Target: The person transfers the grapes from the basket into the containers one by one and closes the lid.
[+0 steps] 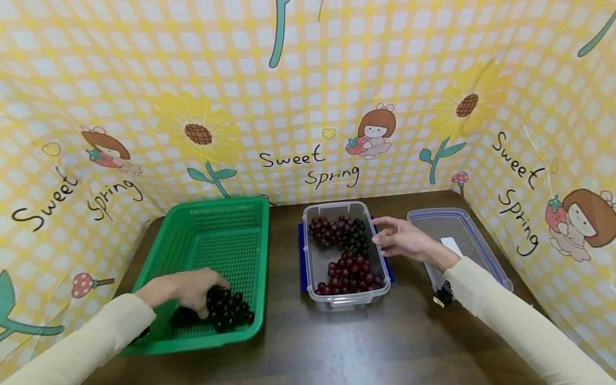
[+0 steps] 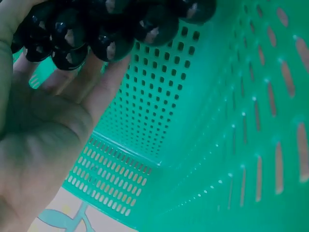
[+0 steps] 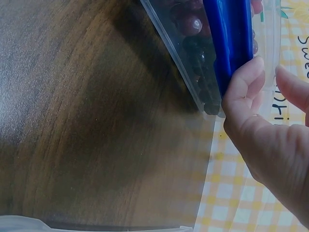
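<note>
My left hand (image 1: 199, 289) reaches down into the green plastic basket (image 1: 264, 256) and grips a bunch of black grapes (image 1: 231, 310). In the left wrist view the fingers lie behind the dark grapes (image 2: 111, 41), with the thumb at the left. My right hand (image 1: 404, 240) is at the right side of a clear plastic container (image 1: 319, 262). In the right wrist view its bent fingers touch the blue latch flap (image 3: 231, 43), and the thumb stands apart near the rim. Inside the container lie red grapes (image 1: 353, 272) at the front and back, with darker grapes (image 1: 358, 235) at right.
A clear lid with a blue-grey seal (image 1: 474, 240) lies on the brown table (image 1: 298, 347) at the right. A small black object (image 1: 443, 295) is beside it. Another blue latch flap (image 1: 302, 256) hangs at the container's left. A checked yellow cloth (image 1: 298, 107) surrounds the table.
</note>
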Available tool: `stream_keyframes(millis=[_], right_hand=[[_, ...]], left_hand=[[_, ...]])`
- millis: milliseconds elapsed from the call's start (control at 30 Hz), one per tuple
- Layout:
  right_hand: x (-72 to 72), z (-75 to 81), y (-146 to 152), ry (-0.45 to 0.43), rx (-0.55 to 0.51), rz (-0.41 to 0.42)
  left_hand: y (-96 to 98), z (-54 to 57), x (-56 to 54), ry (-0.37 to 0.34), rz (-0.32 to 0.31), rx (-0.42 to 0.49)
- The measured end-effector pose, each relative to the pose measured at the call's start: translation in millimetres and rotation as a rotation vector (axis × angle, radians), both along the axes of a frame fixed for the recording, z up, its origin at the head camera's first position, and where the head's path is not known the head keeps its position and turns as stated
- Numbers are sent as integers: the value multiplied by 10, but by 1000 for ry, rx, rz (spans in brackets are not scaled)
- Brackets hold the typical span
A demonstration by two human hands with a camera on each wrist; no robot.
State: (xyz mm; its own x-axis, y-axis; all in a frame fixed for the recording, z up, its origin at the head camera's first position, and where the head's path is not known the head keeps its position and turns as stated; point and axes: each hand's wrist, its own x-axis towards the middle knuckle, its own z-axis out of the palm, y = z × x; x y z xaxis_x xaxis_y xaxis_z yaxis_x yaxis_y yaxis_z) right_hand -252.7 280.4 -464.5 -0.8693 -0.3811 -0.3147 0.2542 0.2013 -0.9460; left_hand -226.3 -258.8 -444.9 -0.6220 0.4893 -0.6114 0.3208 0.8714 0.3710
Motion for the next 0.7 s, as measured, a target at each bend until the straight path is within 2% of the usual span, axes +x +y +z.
stream_keyframes(millis=[100, 300, 700], right_hand=[[-1, 7, 1, 3, 2, -1], [2, 2, 4, 4, 2, -3], [-3, -27, 5, 6, 5, 4]], left_hand=[[-36, 20, -8, 11, 29, 41], [-99, 94, -33, 14, 35, 153], [-198, 261, -54, 84, 31, 243]])
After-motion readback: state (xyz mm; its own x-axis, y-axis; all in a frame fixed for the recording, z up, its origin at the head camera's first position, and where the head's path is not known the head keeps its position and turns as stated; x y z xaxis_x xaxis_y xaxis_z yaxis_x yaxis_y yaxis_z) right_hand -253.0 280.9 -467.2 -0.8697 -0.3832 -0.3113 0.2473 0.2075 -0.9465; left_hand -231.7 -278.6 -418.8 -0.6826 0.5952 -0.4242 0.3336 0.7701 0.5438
